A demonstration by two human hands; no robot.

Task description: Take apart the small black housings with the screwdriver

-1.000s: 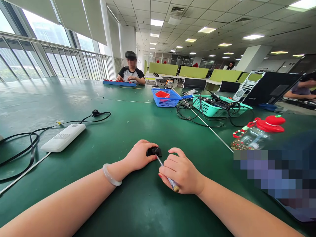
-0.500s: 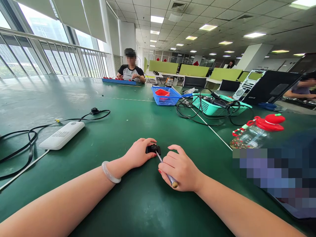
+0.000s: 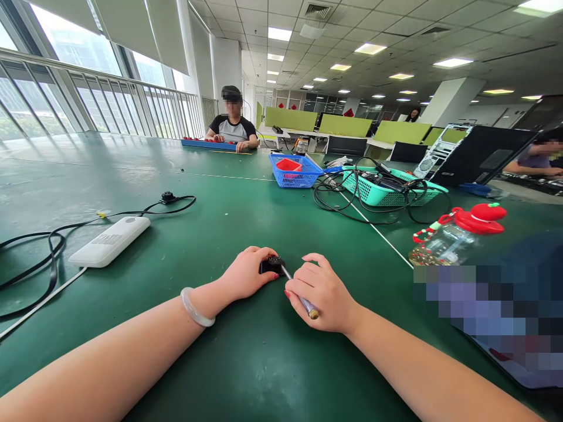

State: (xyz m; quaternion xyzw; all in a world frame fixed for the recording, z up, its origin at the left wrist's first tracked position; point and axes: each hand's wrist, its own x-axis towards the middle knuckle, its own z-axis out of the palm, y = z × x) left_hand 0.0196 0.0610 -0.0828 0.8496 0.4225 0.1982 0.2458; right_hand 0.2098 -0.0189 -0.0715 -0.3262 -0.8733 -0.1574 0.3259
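Note:
A small black part [image 3: 271,266] lies on the green table [image 3: 246,228] in front of me. My left hand [image 3: 246,274], with a pale bangle on its wrist, is closed around the part and pins it to the table. My right hand [image 3: 323,293] is closed on a thin screwdriver [image 3: 303,303]. The tool's metal tip rests on top of the black part, and its handle end sticks out below my fingers.
A white power brick [image 3: 109,241] with black cables lies at the left. A blue basket [image 3: 294,172] and a teal basket [image 3: 387,190] of cables stand further back. A clear bottle with a red cap [image 3: 457,234] lies at the right. A person [image 3: 233,126] sits across the table.
My right hand and the screwdriver have shifted slightly up and toward the black part. My left hand has stayed on the part.

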